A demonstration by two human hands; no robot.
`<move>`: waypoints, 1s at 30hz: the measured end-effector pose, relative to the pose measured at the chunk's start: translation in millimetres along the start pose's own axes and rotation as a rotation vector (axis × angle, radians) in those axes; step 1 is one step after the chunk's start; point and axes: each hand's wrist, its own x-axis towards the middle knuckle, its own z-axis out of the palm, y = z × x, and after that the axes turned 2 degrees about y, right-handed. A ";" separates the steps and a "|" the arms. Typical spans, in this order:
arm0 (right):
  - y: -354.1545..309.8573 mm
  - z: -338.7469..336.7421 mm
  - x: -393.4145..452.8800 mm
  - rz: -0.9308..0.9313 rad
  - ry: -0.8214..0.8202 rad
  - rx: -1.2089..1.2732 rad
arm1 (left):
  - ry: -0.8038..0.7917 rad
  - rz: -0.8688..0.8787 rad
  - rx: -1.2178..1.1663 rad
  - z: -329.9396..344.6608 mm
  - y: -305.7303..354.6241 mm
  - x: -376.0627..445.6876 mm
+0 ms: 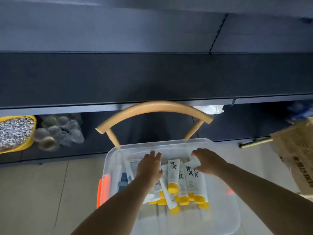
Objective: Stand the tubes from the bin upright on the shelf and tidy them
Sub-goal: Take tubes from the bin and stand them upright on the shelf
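Below both hands, the tubes (172, 177) lie flat in the bin (111, 160), long axes running toward the shelf (152, 78). Left hand (149, 167) rests spread atop them; right hand (207, 162) seemingly curls around one, though blurred.

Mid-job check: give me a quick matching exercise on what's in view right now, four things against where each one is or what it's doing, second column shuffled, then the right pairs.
Things:
1. tubes
2. clear bin
3. left hand
4. cardboard box

Places or states:
A. at the right edge of the view, tilted
B. lying flat in a pile, yellow caps toward the camera
C. resting on the seat of the wooden chair
D. palm down on the pile inside the bin

Pairs: 1-B, 2-C, 3-D, 4-A
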 end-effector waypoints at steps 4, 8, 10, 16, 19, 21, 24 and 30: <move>5.1 20.0 35.5 -0.006 -0.084 -0.025 | -0.045 -0.014 -0.039 33.0 14.6 34.4; 11.2 38.6 57.2 0.009 -0.161 -0.066 | -0.096 -0.070 -0.086 60.4 25.7 57.6; 13.9 47.3 65.0 0.026 -0.205 -0.081 | -0.132 -0.105 -0.118 73.3 30.9 66.0; 16.5 58.3 86.1 0.027 -0.310 -0.138 | -0.154 -0.174 -0.210 104.4 43.7 84.1; 15.4 56.6 90.3 0.002 -0.369 -0.207 | -0.186 -0.194 -0.187 115.4 49.7 89.4; 16.0 56.0 91.4 -0.026 -0.407 -0.232 | -0.209 -0.196 -0.156 120.1 52.4 92.0; 18.5 53.2 90.7 -0.061 -0.441 -0.199 | -0.234 -0.213 -0.164 121.0 54.3 93.7; 22.8 51.2 80.8 -0.125 -0.537 -0.205 | -0.246 -0.233 -0.305 102.2 56.1 87.9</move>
